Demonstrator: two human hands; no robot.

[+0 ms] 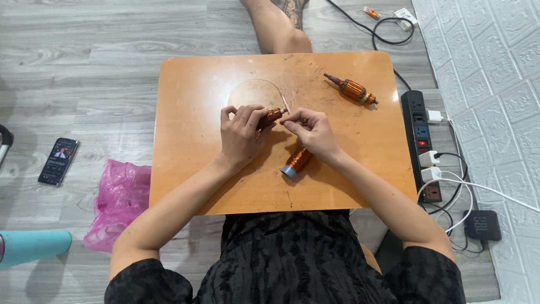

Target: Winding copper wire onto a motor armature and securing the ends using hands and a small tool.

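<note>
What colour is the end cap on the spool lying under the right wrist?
Blue end cap on the copper-coloured spool, clearest in the head view.

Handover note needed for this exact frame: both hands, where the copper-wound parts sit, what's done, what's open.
Left hand: gripping a small copper-wound armature over the middle of the orange table.
Right hand: fingertips pinched at the armature's tip; whether wire is held is too fine to tell.
Copper wire spool: lying on its side on the table, just under the right wrist.
Second armature: lying untouched at the far right of the table.
Done: one armature picked up and in hand.
Left: the second armature is not yet handled.
</note>
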